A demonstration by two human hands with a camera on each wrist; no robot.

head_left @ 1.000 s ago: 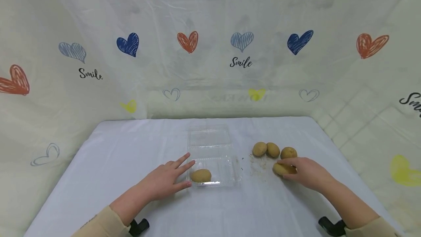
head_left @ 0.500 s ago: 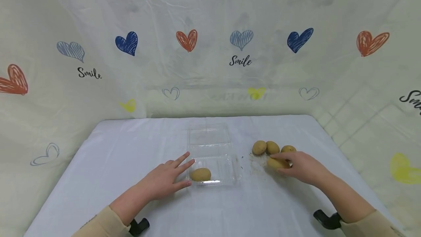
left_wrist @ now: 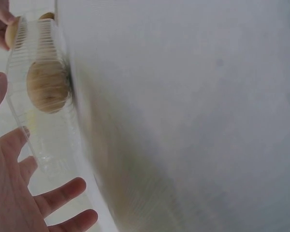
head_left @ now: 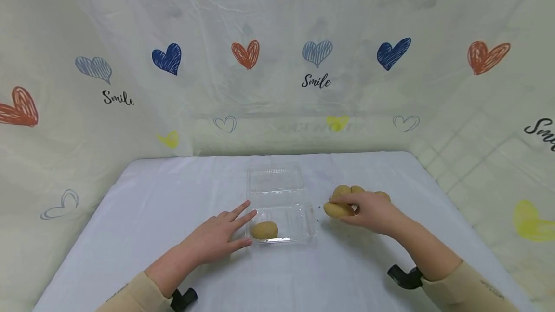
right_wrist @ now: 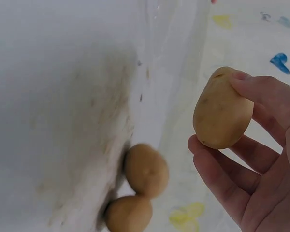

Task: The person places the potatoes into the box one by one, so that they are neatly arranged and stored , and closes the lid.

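In the head view my right hand pinches a potato between thumb and fingers, in front of other potatoes. The right wrist view shows that held potato raised off the cloth. My left hand, fingers spread and straight, is at the left edge of an open clear plastic container. One potato lies in the container's near-left part. In the left wrist view the left hand is beside the container wall, with the potato behind the plastic.
The container's clear lid lies folded back, away from me. Brown dirt specks mark the white tablecloth near the loose potatoes. A curtain printed with hearts hangs behind the table.
My right hand has moved left toward the container with the gripped potato, passing in front of the other potatoes. The left hand has stayed in place.
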